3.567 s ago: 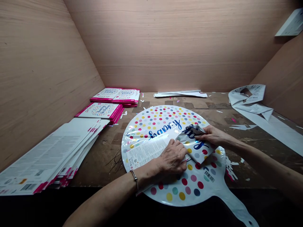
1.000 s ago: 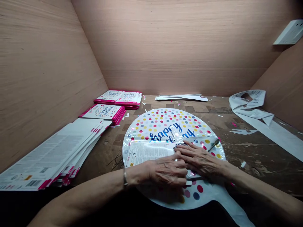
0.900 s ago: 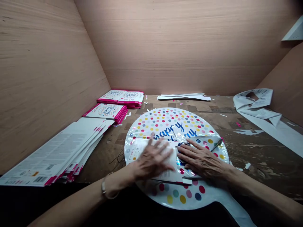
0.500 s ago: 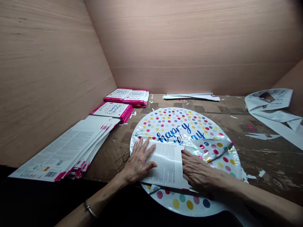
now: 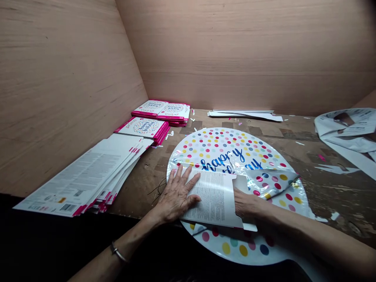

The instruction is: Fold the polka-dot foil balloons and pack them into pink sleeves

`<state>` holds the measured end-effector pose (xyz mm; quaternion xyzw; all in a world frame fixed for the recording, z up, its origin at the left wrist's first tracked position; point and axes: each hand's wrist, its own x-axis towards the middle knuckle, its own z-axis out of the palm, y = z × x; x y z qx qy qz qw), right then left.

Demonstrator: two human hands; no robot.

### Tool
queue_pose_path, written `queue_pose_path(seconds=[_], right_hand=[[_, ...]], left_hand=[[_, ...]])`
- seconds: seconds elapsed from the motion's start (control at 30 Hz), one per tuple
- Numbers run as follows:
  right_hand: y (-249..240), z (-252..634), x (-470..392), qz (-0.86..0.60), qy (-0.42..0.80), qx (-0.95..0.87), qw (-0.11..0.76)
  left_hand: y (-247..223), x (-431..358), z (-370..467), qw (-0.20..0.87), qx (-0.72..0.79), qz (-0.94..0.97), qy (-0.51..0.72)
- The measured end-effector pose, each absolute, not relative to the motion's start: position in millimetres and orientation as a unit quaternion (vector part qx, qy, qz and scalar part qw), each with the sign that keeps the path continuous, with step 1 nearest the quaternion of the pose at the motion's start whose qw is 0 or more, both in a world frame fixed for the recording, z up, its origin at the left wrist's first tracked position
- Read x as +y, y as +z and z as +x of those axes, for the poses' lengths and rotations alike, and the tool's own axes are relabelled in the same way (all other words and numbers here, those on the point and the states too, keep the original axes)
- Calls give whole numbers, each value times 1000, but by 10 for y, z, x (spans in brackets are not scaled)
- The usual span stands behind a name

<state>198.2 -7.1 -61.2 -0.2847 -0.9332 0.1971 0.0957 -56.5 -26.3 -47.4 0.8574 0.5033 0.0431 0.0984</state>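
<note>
A white printed card sleeve, open at its right end, lies over a round foil balloon with coloured dots and blue "happy" lettering. Fingers spread, my left hand presses flat on the sleeve's left part. My right hand reaches into the open right end of the sleeve; its fingers are hidden inside, and whether they hold anything cannot be seen. Part of the balloon is folded over just right of the sleeve. The balloon's lower edge hangs past the table's front edge.
Flat printed sleeves lie fanned at the left. Behind them are stacks of pink-edged packs. White card strips lie at the back, crumpled white sheeting at the right. Wooden panels wall in the table; paper scraps are scattered about.
My right hand has gone deeper into the sleeve, whose right end now gapes wider with its flaps showing. My left hand stays flat on it. The whole view has shifted slightly.
</note>
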Motion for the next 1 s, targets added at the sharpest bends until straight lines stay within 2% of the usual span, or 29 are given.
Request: queue_pose_path(seconds=[0.1,0.17,0.33,0.43,0.67,1.0], right_hand=[[-407,2135,-133,-219,194,-953,83],[-301,2308,-196,-230,170,-954,93],[-296,2586,-338,-366,92,-900,217],[-344,2500,-333,-396,78,-882,245],[-447,2279,-248,-370,126,-886,249],[-581,2259,-264,-391,178,-858,282]], left_hand=[[-472,-269,-552,89,503,859,19],[-453,-259,-533,71,503,861,10],[-253,-198,-266,-2,466,885,1],[-207,-192,47,-9,411,911,7],[-505,-235,380,25,397,917,16],[-567,-257,354,22,406,913,39]])
